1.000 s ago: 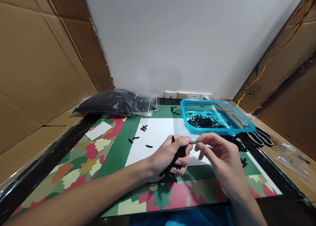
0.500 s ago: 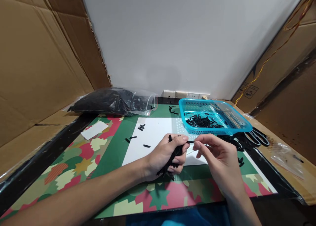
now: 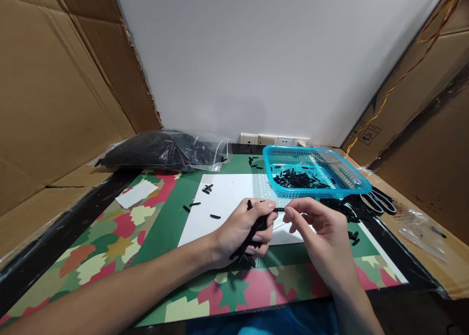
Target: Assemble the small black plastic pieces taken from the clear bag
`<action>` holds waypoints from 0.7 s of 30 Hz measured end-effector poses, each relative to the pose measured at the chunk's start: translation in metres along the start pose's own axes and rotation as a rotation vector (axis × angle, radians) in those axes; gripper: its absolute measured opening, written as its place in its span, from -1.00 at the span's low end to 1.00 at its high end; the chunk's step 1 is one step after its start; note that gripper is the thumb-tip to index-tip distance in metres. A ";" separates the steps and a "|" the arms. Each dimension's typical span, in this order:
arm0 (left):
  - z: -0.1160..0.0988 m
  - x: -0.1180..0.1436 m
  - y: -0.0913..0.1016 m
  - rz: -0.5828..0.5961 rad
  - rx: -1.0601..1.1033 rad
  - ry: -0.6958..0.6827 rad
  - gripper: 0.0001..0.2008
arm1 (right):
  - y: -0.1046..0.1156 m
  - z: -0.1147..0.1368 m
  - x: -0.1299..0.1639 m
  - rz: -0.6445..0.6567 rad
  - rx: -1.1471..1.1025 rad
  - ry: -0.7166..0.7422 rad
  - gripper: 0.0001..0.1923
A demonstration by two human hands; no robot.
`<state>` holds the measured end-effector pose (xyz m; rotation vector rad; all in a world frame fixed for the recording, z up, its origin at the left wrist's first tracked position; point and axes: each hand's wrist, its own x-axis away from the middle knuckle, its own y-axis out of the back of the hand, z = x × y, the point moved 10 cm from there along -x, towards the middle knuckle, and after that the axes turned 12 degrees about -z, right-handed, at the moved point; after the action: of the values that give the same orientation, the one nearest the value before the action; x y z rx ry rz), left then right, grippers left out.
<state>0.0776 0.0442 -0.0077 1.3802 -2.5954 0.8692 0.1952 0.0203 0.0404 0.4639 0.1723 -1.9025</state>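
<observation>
My left hand (image 3: 252, 227) is closed around a bunch of short black strips (image 3: 245, 249), whose ends stick out below the palm and above the thumb. Between its thumb and forefinger, one end of a single thin black piece (image 3: 279, 209) is pinched. The thumb and forefinger of my right hand (image 3: 318, 222) grip the other end of that piece, so it spans the gap between both hands. What exactly the black pieces are, I cannot make out. Behind the hands a blue plastic basket (image 3: 318, 193) holds a heap of similar small black pieces (image 3: 296, 178).
Loose black pieces (image 3: 215, 216) lie on the white sheet (image 3: 223, 193) and green mat (image 3: 161, 218). A clear bag of black material (image 3: 164, 149) rests at the back left. Scissors (image 3: 379, 201) and a small plastic bag (image 3: 421, 235) are on the right. Cardboard walls (image 3: 54, 71) flank the table.
The whole view has shifted slightly, moving everything a little to the left. Both hands keep nearly the same pose, with the thin black piece still held between them.
</observation>
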 end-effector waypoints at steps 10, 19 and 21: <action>-0.001 0.000 0.004 -0.019 0.019 0.017 -0.61 | 0.008 0.023 -0.022 0.121 0.098 0.101 -0.78; -0.026 -0.004 0.023 -0.151 0.144 -0.029 -0.65 | 0.027 0.057 -0.055 0.188 0.373 0.385 -0.84; -0.029 -0.005 0.027 -0.171 0.138 -0.049 -0.66 | -0.006 0.067 -0.002 0.496 0.201 0.435 -0.77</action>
<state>0.0538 0.0749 0.0031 1.6503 -2.4461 1.0163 0.1743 0.0023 0.1016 0.9621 0.1342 -1.3188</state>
